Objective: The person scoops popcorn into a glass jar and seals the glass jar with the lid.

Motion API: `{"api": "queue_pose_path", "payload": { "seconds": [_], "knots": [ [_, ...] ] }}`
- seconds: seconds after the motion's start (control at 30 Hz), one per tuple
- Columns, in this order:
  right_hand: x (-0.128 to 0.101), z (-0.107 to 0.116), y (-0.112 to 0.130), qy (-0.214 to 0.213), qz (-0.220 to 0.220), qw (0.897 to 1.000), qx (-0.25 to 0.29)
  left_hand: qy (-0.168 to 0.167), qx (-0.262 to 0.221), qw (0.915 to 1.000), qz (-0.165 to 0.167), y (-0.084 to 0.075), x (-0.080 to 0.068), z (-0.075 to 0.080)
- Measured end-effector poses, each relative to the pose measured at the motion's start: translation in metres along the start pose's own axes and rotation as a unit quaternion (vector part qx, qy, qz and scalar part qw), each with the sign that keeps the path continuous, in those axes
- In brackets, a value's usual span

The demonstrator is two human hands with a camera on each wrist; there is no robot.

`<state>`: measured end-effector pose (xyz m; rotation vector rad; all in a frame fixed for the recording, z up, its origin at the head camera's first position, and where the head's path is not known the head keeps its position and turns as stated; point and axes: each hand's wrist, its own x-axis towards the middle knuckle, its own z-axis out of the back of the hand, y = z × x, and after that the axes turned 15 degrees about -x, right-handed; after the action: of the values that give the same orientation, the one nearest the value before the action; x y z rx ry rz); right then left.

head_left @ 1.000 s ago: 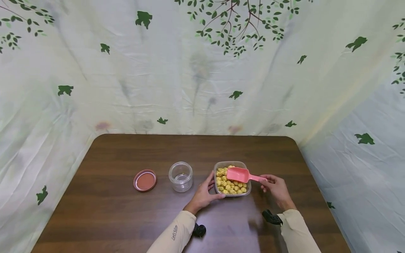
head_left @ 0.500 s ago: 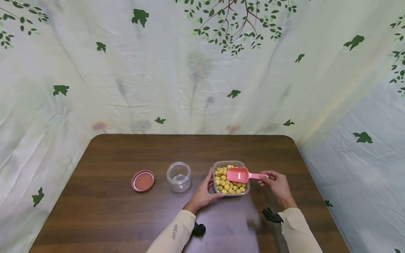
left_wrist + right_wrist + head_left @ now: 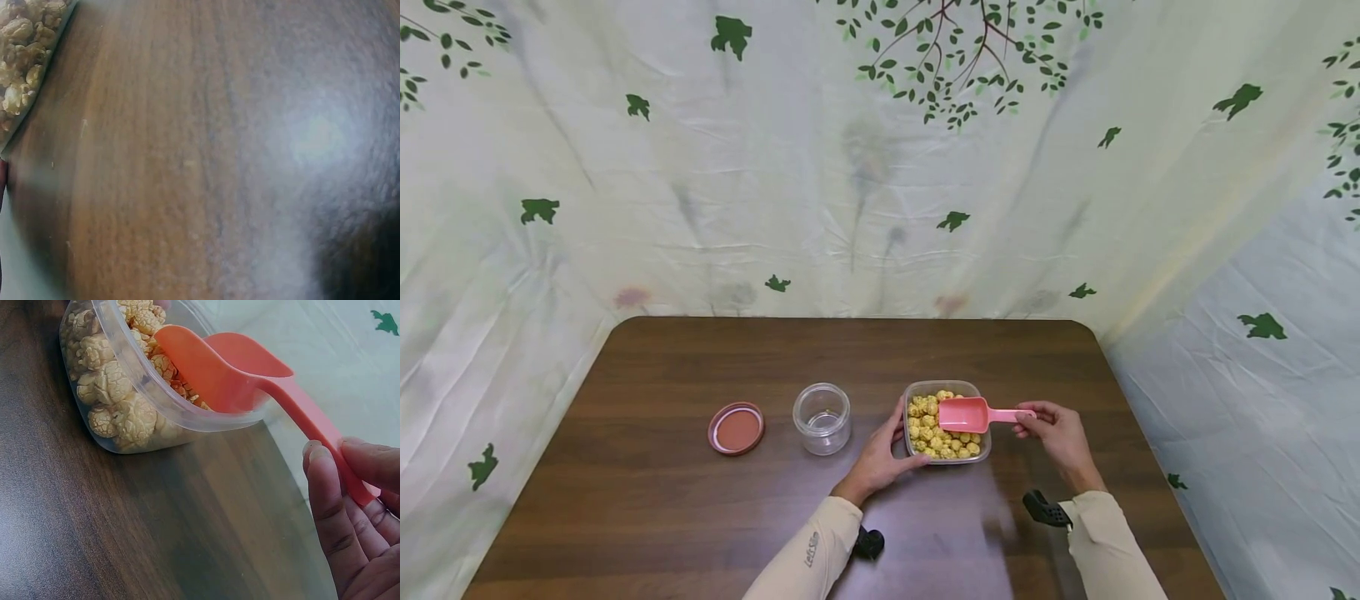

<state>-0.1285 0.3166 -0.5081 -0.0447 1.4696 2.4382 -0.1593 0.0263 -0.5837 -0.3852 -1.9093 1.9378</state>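
Observation:
My left hand [image 3: 880, 462] holds a clear square plastic container [image 3: 952, 461] at its near left corner, thumb along the front and fingers on the left side. Caramel-coloured popcorn [image 3: 934, 440] fills much of it. My right hand [image 3: 1062, 440] pinches the handle of a pink scoop [image 3: 964, 414] between thumb and fingers. The scoop's bowl lies over the popcorn, tip pointing left. In the right wrist view the scoop [image 3: 206, 369] reaches across the container's rim [image 3: 181, 417], its tip against the popcorn. The inside of the bowl shows no popcorn in the head view.
Left of the container stands an open, empty clear jar [image 3: 822, 423]. Farther left a reddish-brown round lid [image 3: 736, 428] lies on the brown wooden table [image 3: 647, 500]. A leaf-printed white curtain [image 3: 820, 183] hangs behind the table and at both sides.
The scoop's handle has risen slightly at its right end, now nearly level, and the scoop sits slightly farther right over the container. The left hand keeps its hold; the head view has shifted slightly.

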Motion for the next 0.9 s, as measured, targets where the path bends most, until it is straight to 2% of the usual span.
{"api": "queue_pose_path", "payload": {
  "seconds": [0.1,0.17,0.33,0.4,0.6,0.77,0.9],
  "knots": [
    [0.000,0.000,0.000,0.000,-0.002,1.000,0.000,0.001,0.018,0.9998,-0.009,-0.001,0.001,0.001],
    [0.000,0.001,0.001,0.000,-0.004,1.000,0.000,0.005,0.046,0.9988,-0.016,-0.001,0.002,0.002],
    [0.000,0.002,0.002,0.001,-0.008,1.000,-0.006,0.017,0.115,0.9925,-0.039,0.000,0.005,0.005],
    [0.000,0.002,0.002,0.000,-0.009,1.000,-0.010,0.020,0.123,0.9913,-0.041,-0.001,0.005,0.006],
    [0.000,0.003,0.002,-0.002,-0.011,1.000,0.003,0.021,0.128,0.9909,-0.036,-0.001,0.006,0.006],
    [0.000,0.004,0.008,-0.024,0.017,0.999,0.029,0.018,0.125,0.9912,-0.040,0.000,0.006,0.006],
    [-0.002,0.008,0.017,-0.050,0.034,0.998,0.019,0.013,0.106,0.9934,-0.044,0.001,0.007,0.006]
  ]
}}
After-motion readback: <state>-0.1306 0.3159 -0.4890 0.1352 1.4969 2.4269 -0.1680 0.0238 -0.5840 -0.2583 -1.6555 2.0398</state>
